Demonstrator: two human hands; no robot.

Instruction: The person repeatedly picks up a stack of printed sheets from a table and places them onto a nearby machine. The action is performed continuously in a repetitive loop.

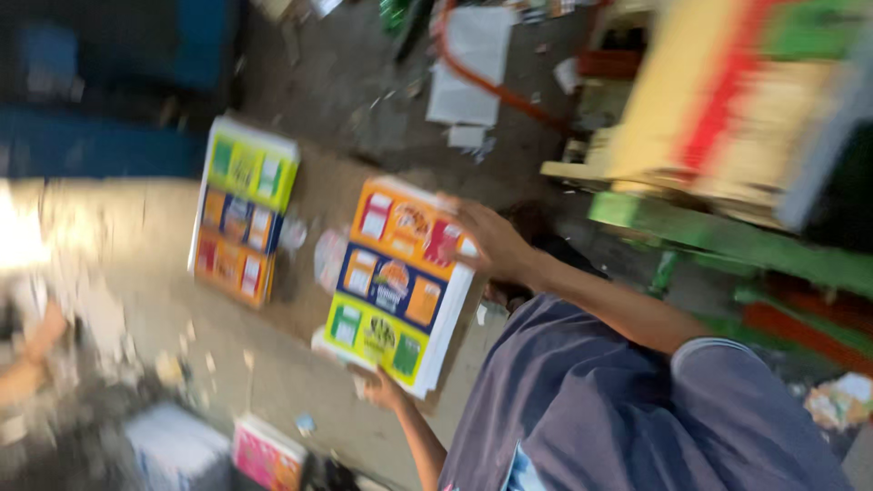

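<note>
**Two hands on a stack of printed sheets**

The left hand (382, 389) and the right hand (491, 238) both have hold of one thick stack of printed sheets (396, 284). The left grip closes on the stack's near corner from underneath, with only the fingers and thumb showing at the edge. The right grip lies on the far corner, palm down, fingers curled over the top sheet. Between the two grips the stack sits tilted, its top face showing orange, dark blue and yellow-green panels; the white edges of the sheets show along the side running from one grip to the other. The picture is blurred, so I cannot tell whether the stack rests on the brown board (318, 195) beneath it or is lifted just off it.

Out beyond the left grip, well apart from the held stack, a second stack (244, 209) of the same printed sheets lies flat on the board, green panels farthest away. Near the left grip, toward the person, a pink-topped pile (268, 453) and a white pile (177, 445) lie on the littered floor (355, 86). Past the right grip stands a green pallet (727, 238) loaded with yellowish bundles (727, 100). The person's sleeve (591, 400) is grey-blue.
</note>
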